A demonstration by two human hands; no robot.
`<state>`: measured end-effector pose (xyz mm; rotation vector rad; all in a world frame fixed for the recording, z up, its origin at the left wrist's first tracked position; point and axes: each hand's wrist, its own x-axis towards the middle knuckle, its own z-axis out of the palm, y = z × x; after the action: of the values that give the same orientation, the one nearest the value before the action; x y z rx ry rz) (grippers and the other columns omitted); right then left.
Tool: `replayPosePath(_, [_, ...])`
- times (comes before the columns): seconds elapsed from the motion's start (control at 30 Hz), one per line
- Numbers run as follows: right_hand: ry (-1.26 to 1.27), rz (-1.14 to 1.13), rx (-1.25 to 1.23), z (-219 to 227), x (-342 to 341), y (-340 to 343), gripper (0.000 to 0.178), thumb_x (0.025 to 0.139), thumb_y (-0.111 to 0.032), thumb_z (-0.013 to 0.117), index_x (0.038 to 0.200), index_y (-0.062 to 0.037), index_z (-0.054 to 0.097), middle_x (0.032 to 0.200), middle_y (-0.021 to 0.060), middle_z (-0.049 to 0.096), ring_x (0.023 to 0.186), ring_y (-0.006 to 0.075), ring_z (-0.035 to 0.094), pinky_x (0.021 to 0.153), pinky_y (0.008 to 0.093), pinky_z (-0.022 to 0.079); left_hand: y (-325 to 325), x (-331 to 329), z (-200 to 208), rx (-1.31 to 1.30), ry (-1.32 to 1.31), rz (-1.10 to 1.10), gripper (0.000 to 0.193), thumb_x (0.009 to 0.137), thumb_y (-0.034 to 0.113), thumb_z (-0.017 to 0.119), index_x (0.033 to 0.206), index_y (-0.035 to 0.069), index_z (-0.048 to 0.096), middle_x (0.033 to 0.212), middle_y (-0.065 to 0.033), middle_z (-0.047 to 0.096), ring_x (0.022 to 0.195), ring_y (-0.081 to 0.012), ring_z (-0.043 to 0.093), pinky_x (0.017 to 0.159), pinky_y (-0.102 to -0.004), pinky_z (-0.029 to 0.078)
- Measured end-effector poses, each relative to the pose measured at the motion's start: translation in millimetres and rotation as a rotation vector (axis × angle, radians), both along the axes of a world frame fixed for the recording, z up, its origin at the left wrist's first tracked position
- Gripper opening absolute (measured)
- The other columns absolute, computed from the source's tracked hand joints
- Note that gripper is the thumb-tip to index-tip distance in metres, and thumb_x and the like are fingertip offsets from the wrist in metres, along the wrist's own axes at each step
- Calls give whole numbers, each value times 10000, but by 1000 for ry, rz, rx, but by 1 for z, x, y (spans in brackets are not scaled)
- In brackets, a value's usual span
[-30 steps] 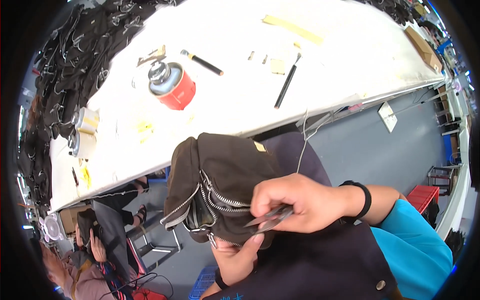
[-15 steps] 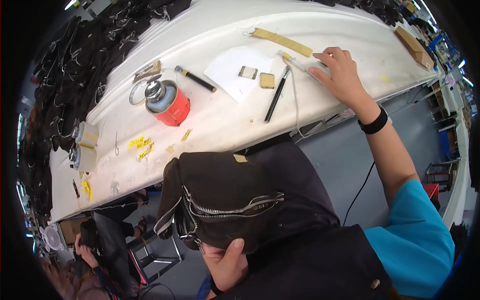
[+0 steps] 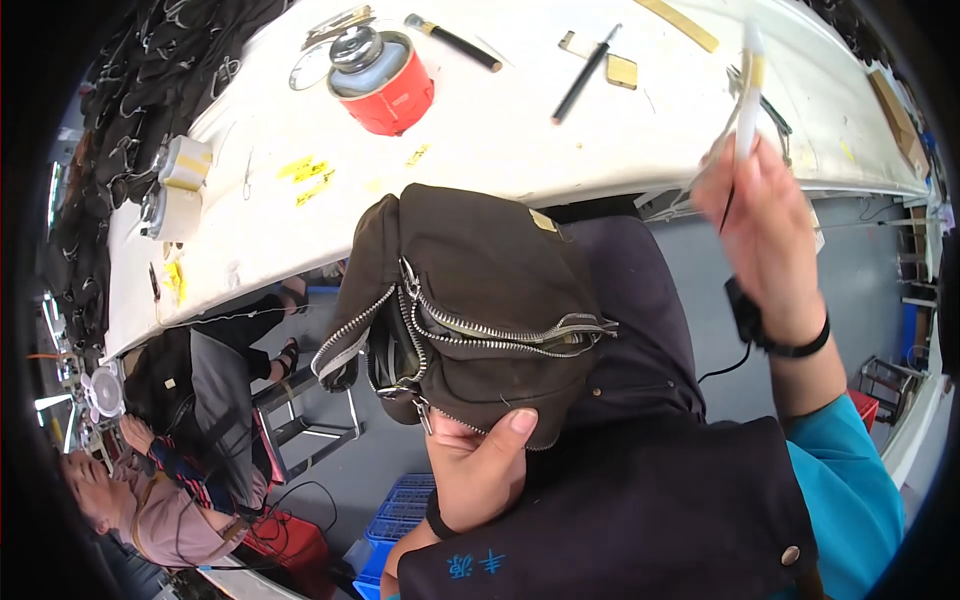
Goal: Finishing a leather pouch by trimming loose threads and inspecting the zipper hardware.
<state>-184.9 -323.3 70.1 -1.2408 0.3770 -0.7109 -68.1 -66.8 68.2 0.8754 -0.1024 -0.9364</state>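
A dark brown fabric bag [image 3: 490, 270] with silver zippers rests on my lap, its front zipper partly open. My left hand [image 3: 485, 465] is closed on the bag's lower edge, thumb on top and fingers tucked under it. Up at the right, beyond the table's near edge, my right hand [image 3: 765, 220] grips a white pen-shaped tool [image 3: 748, 110] with a yellowish band. The tool stands upright, its end blurred, and a thin cord trails by the fingers. Behind it, dark thread snips [image 3: 775, 115] lie on the table, partly covered.
On the white table [image 3: 500, 165] stand a red pot [image 3: 385, 100] with a metal cap and two white pots [image 3: 170, 215]. A brush [image 3: 455, 45], a black pen-like tool [image 3: 585, 75] and a yellow strip [image 3: 680, 22] lie farther back. A co-worker [image 3: 165, 500] sits at lower left.
My right hand has picked the white pen-shaped tool off the table and drawn it back towards me. The view has shifted, and the bag remains in my left hand.
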Motion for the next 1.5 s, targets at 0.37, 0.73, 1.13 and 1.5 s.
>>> replayPosePath(0.37, [-243,272,107,-6,11,108,193,922,62,514,1052,-9,390,1072,232,619,1028,221,636,887,308,510,0,-1,-3,-18,-38,-83,337,835,-67,625,1166,-32,574,1147,-141,641,1074,-212,611,980,-372,454])
replayPosePath(0.73, [-262,213,98,-4,15,120,273,876,168,506,1048,-18,406,1043,197,626,1088,266,627,963,394,512,1,-6,2,80,-68,-74,380,834,95,655,1182,-14,549,1123,-132,638,1044,-213,616,954,-371,466])
replayPosePath(1.13, [-187,254,-36,-4,12,119,240,899,102,492,1032,-43,355,986,204,601,1029,330,648,949,511,512,8,-8,-5,37,-14,-85,387,866,78,627,1229,10,515,1189,-130,603,1102,-226,590,989,-390,453])
replayPosePath(1.5, [-228,251,-65,-11,15,121,248,890,118,507,1029,-38,374,1023,203,603,1046,296,643,938,437,516,9,-8,-7,43,-11,-77,388,874,73,619,1242,18,509,1188,-123,605,1103,-230,591,993,-389,454])
